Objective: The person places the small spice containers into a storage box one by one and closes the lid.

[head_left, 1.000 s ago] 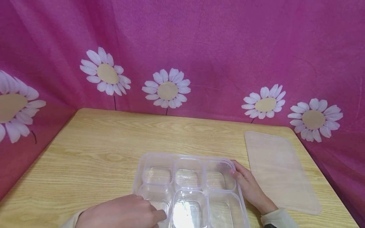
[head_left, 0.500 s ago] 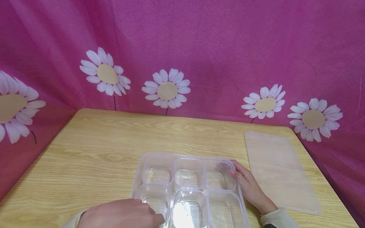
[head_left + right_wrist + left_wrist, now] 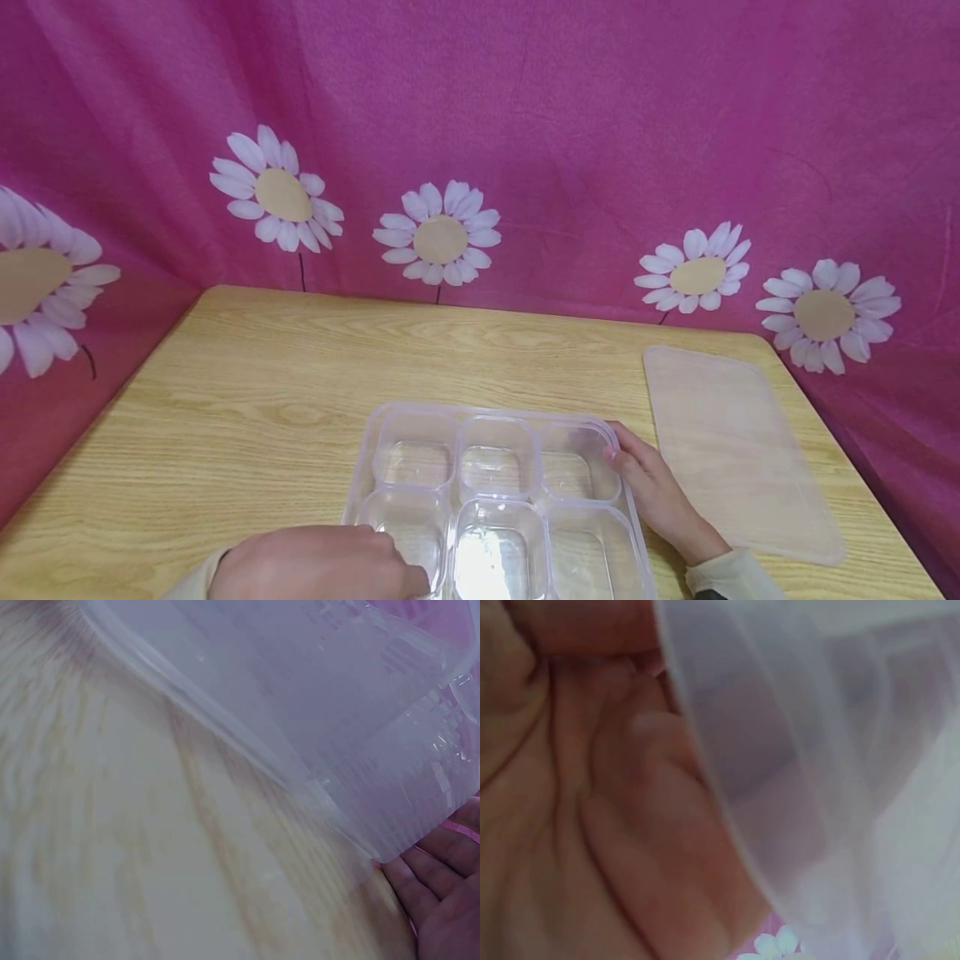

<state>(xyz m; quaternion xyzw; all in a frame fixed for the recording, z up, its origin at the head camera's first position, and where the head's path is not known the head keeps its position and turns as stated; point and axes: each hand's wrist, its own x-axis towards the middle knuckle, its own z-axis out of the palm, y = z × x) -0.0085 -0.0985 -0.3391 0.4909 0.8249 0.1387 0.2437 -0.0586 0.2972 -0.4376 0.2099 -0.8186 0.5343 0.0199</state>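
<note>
A clear plastic outer box (image 3: pixel 636 533) stands at the table's front, with several small square clear containers sitting in it in two rows. My left hand (image 3: pixel 315 562) is over its front left corner, pinching the front left small container (image 3: pixel 412 525). In the left wrist view the fingers (image 3: pixel 667 795) curl beside a translucent wall (image 3: pixel 765 750), partly seen through it. My right hand (image 3: pixel 656 487) grips the outer box at its back right corner, thumb at the rim. In the right wrist view the right fingers (image 3: pixel 427 877) lie against the box's outer wall.
A flat translucent lid (image 3: pixel 738 450) lies on the wooden table (image 3: pixel 262 400) to the right of the box. A pink cloth (image 3: pixel 525 125) with large white daisies hangs behind the table and at its sides.
The front left small container has shifted slightly left and settled straighter in line with the others, my left hand moving slightly down with it. The right hand and the outer box stay put.
</note>
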